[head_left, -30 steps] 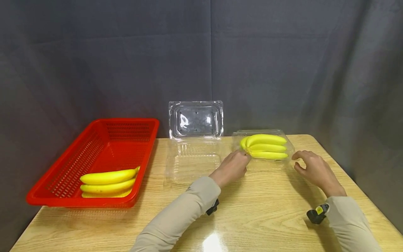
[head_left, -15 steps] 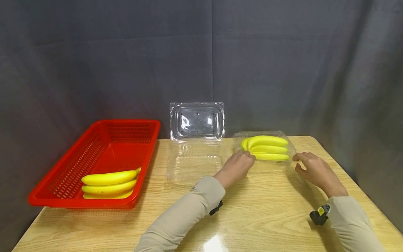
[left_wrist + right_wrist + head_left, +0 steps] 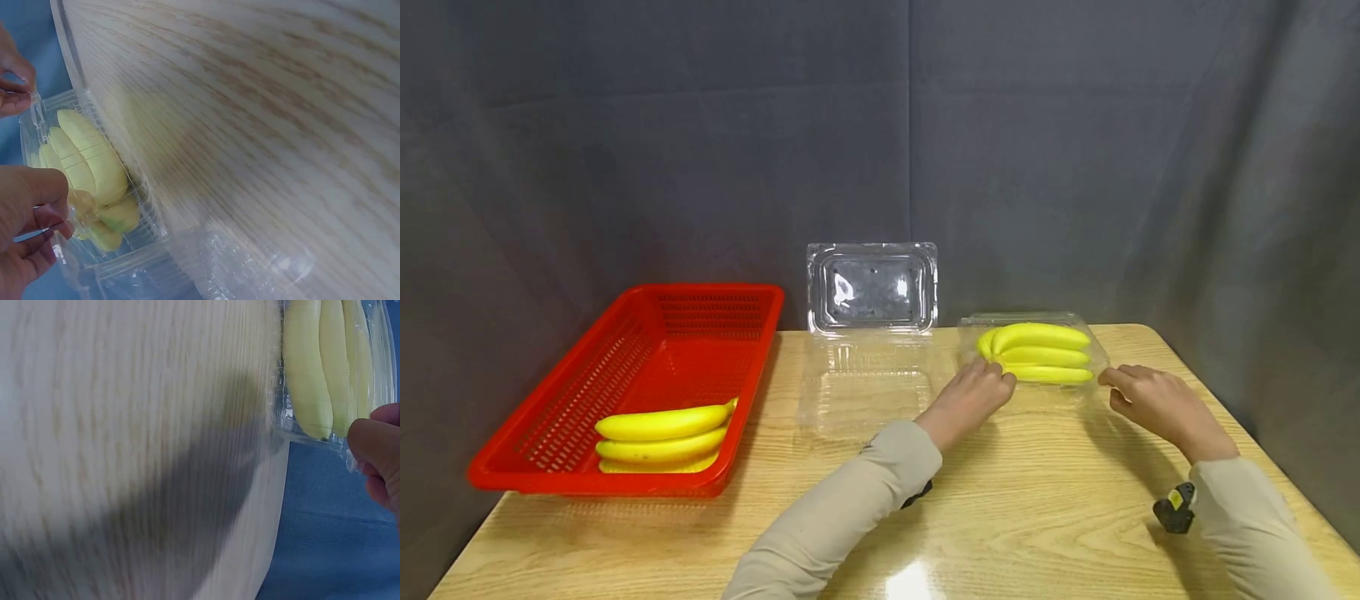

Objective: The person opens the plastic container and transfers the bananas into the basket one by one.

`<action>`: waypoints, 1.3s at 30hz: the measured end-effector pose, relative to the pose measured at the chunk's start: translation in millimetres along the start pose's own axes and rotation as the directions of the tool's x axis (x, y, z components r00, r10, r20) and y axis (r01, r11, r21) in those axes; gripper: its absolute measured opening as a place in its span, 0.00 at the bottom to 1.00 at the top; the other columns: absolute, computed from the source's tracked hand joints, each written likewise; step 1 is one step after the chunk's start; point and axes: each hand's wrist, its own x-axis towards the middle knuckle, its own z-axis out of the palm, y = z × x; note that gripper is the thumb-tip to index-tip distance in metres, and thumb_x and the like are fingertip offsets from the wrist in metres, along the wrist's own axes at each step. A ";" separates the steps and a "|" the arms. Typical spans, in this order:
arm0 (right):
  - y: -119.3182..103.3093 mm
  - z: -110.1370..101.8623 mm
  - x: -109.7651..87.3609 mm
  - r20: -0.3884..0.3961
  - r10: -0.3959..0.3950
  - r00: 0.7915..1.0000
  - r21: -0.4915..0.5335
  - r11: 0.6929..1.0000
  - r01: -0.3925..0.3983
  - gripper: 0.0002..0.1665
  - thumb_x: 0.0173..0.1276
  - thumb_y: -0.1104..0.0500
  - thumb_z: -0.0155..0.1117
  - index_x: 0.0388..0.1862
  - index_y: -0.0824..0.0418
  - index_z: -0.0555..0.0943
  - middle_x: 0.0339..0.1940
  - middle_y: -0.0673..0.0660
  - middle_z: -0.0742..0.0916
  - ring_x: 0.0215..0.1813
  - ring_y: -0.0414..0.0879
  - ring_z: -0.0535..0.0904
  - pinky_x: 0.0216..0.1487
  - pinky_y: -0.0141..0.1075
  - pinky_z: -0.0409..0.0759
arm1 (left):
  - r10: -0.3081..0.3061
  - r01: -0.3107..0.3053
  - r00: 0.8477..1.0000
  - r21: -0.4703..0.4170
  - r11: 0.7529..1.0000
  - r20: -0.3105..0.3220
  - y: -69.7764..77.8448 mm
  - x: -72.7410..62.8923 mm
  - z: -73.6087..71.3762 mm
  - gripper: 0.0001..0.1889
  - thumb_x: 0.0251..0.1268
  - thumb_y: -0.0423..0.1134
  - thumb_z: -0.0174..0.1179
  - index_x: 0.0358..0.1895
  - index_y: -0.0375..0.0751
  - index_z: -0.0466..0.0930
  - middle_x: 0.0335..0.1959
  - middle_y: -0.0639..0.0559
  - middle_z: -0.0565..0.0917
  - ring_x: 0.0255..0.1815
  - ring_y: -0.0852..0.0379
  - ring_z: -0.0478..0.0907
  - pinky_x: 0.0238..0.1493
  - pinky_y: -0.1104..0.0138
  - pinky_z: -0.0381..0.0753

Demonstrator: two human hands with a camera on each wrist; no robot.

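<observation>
A bunch of yellow bananas (image 3: 1043, 337) lies in a clear plastic clamshell box (image 3: 1018, 318) at the back right of the table. Clear plastic covers the fruit in both wrist views. My left hand (image 3: 970, 398) pinches the box's near left corner between thumb and fingers, as the left wrist view shows. At the near right corner, my right hand (image 3: 1165, 408) pinches the plastic edge, its thumb on top in the right wrist view. A second clear clamshell box (image 3: 873, 287) stands left of the first, lid raised, with no fruit in it.
On the left, a red plastic basket (image 3: 606, 482) holds more bananas (image 3: 662, 423) near its front right corner. The wooden table (image 3: 1037, 517) runs up to a dark grey curtain (image 3: 775, 150) behind.
My left hand has shifted slightly right along the box's front edge. The right hand's thumb and fingers have drawn closer together at its corner. The whole head view has shifted a little.
</observation>
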 end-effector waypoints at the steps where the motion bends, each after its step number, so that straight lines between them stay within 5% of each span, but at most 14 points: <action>1: 0.8 -0.6 0.5 0.007 -0.014 1.000 -0.005 1.000 0.014 0.18 0.43 0.74 0.65 0.35 0.60 0.80 0.24 0.49 0.80 0.20 0.39 0.68 0.16 0.35 0.66 | 0.005 -0.005 1.000 0.006 1.000 0.002 -0.3 0.2 0.2 0.09 0.62 0.28 0.61 0.43 0.42 0.83 0.35 0.51 0.83 0.32 0.62 0.75 0.39 0.73 0.74; 12: 7.7 -3.5 4.4 0.031 -0.138 0.990 -0.034 0.990 0.139 0.14 0.48 0.72 0.64 0.35 0.61 0.79 0.22 0.51 0.80 0.17 0.37 0.65 0.13 0.34 0.65 | 0.086 -0.081 0.996 0.198 0.977 -0.015 -1.4 4.2 1.2 0.11 0.60 0.27 0.59 0.37 0.49 0.84 0.28 0.58 0.82 0.26 0.66 0.71 0.29 0.76 0.70; 15: 7.8 -3.5 4.5 0.019 -0.158 0.987 -0.045 0.986 0.158 0.06 0.63 0.67 0.54 0.35 0.62 0.79 0.22 0.51 0.80 0.17 0.38 0.67 0.12 0.35 0.66 | 0.087 -0.074 0.995 0.246 0.966 -0.042 -0.6 5.0 1.8 0.13 0.61 0.26 0.56 0.33 0.51 0.82 0.25 0.59 0.80 0.24 0.66 0.69 0.27 0.77 0.70; 19: 7.0 -1.1 3.9 -0.014 -0.168 0.986 -0.066 0.984 0.167 0.23 0.74 0.57 0.34 0.34 0.63 0.78 0.22 0.52 0.79 0.18 0.42 0.71 0.13 0.37 0.67 | 0.075 -0.052 0.995 0.281 0.958 -0.069 0.7 5.0 3.0 0.15 0.63 0.25 0.52 0.30 0.53 0.79 0.23 0.60 0.78 0.22 0.66 0.65 0.23 0.78 0.68; 22: 6.3 1.0 3.4 -0.034 -0.171 0.985 -0.066 0.983 0.169 0.23 0.73 0.57 0.32 0.33 0.63 0.77 0.22 0.52 0.78 0.19 0.44 0.73 0.13 0.38 0.68 | 0.070 -0.043 0.994 0.294 0.955 -0.082 1.2 4.6 3.6 0.16 0.63 0.24 0.50 0.29 0.53 0.78 0.21 0.60 0.77 0.21 0.65 0.63 0.22 0.78 0.66; 30: 7.3 2.2 4.2 -0.016 -0.169 0.985 -0.047 0.985 0.168 0.05 0.56 0.68 0.53 0.31 0.61 0.75 0.24 0.52 0.77 0.22 0.44 0.72 0.15 0.38 0.69 | 0.070 -0.034 0.991 0.296 0.955 -0.113 1.5 5.1 7.6 0.16 0.59 0.24 0.50 0.26 0.53 0.75 0.19 0.61 0.74 0.20 0.65 0.60 0.20 0.76 0.60; 39: 7.2 3.2 8.1 -0.013 -0.218 0.976 -0.069 0.974 0.217 0.06 0.52 0.67 0.50 0.30 0.60 0.72 0.22 0.52 0.75 0.21 0.46 0.71 0.14 0.37 0.66 | 0.048 -0.030 0.997 0.249 0.968 -0.067 1.6 5.7 8.1 0.13 0.60 0.24 0.52 0.29 0.51 0.75 0.21 0.59 0.75 0.22 0.65 0.65 0.23 0.76 0.68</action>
